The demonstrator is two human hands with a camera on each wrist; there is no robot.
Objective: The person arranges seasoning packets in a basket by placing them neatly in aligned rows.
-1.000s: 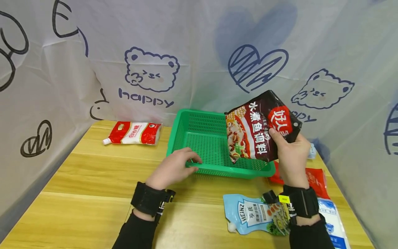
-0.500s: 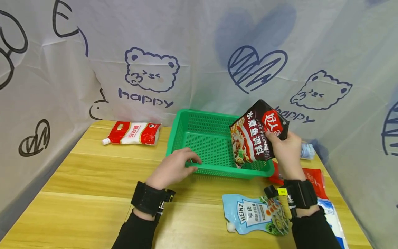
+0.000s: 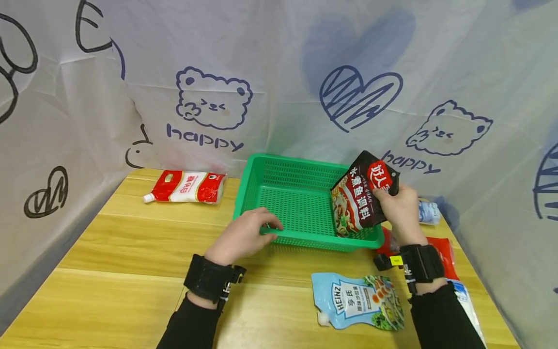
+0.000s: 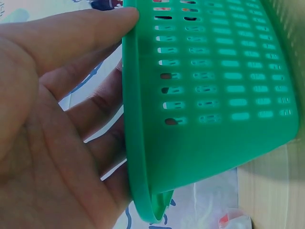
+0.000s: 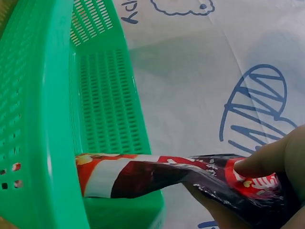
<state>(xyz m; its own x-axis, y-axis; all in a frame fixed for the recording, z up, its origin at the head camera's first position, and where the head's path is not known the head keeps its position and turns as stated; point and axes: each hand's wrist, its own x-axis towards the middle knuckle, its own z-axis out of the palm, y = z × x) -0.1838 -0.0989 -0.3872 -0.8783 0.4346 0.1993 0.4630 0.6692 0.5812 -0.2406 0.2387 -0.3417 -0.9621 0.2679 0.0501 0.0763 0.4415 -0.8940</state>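
A green perforated plastic basket (image 3: 314, 240) stands at the back middle of the wooden table. My left hand (image 3: 241, 237) holds its front rim, fingers over the inside and thumb (image 4: 105, 24) at the outer edge. In my right hand (image 3: 403, 213) is a black and red seasoning packet (image 3: 359, 194), pinched near its upper right corner. The packet leans at a tilt, its lower end down inside the basket's right part. From the right wrist view, the packet (image 5: 143, 174) bends slightly along its length, and its lower end is hidden behind the basket rim (image 5: 57, 143).
Left of the basket lies a red and white sugar pouch (image 3: 187, 186) with a spout. A light blue Heinz pouch (image 3: 357, 300) lies in front. Under and beside the right arm are a red packet (image 3: 442, 252), a white and blue bag (image 3: 462, 295) and a pale blue package (image 3: 429, 212).
My right hand has lowered the seasoning packet and brought it slightly left, so its lower end now sits deeper in the basket. The left hand has stayed on the rim.
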